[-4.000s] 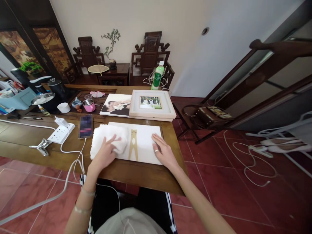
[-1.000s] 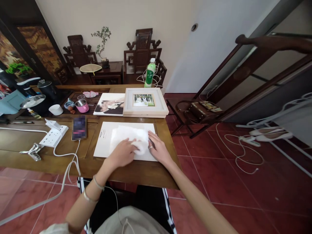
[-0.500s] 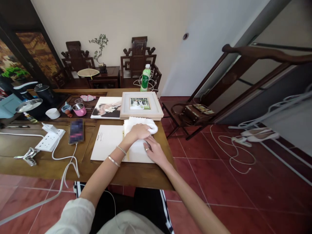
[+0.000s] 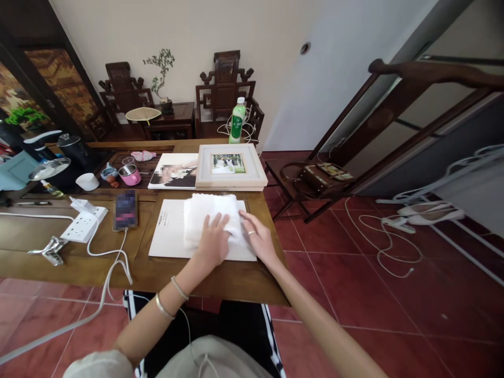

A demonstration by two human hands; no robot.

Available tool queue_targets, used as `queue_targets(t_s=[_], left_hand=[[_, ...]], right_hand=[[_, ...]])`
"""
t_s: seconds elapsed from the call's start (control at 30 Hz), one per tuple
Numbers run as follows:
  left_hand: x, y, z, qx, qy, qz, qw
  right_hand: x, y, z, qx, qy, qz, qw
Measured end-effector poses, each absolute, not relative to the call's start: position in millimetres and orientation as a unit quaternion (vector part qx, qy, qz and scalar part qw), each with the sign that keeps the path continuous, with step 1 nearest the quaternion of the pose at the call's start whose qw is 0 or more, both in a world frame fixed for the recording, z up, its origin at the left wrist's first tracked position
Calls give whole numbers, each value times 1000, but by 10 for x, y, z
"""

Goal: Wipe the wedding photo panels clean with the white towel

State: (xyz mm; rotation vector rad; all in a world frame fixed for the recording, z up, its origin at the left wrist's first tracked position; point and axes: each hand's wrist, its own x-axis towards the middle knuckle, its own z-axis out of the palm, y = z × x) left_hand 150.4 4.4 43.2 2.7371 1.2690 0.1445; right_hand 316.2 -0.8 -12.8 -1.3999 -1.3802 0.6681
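A flat white panel (image 4: 167, 236) with small dark print near its left side lies at the table's front right. A folded white towel (image 4: 197, 215) rests on top of it. My left hand (image 4: 214, 239) presses down on the towel with its fingers spread. At the panel's right edge, my right hand (image 4: 260, 239) is curled round that edge, beside the towel; part of its grip is hidden. Behind the panel are a light wooden picture frame (image 4: 205, 181) and a photo print (image 4: 175, 173) that is partly under the frame's left side.
On the wooden table (image 4: 252, 283) are a phone (image 4: 125, 210), a white power strip (image 4: 84, 223), a pink cup (image 4: 129, 176) and a green bottle (image 4: 237, 121). White cables hang over its front edge. A wooden chair (image 4: 307, 181) bearing a bag stands to the right.
My left hand has drawn the towel toward me and to the left across the panel, and its fingers are now spread. The right hand stays at the panel's right edge.
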Motion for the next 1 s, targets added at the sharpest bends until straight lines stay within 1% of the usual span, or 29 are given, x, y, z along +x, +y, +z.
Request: queue_targets(t_s=[0.13, 0.23, 0.37, 0.5, 0.6, 0.67, 0.8, 0.9, 1.0], left_hand=[[1546, -305, 310, 919, 380, 92, 57], [1558, -505, 279, 922, 365, 112, 67], [1501, -780, 397, 930, 343, 76, 105], [1363, -946, 603, 911, 381, 36, 151], [1294, -838, 716, 900, 401, 19, 168], [1286, -653, 742, 896, 414, 8, 161], [1331, -158, 675, 892, 437, 13, 112], [1372, 164, 586, 896, 438, 29, 74], [1382, 309, 542, 903, 423, 30, 67]], right_hand=[[3183, -17, -108, -572, -522, 316, 548], [3183, -17, -134, -567, -516, 323, 555], [3169, -29, -138, -569, -530, 319, 542], [3141, -51, -88, -561, -578, 288, 518], [3128, -55, -78, -553, -618, 257, 497], [3129, -49, -99, -558, -628, 242, 485], [3143, -25, -160, -579, -638, 218, 460], [3140, -9, -185, -565, -670, 204, 436], [3128, -4, -193, -558, -687, 197, 421]])
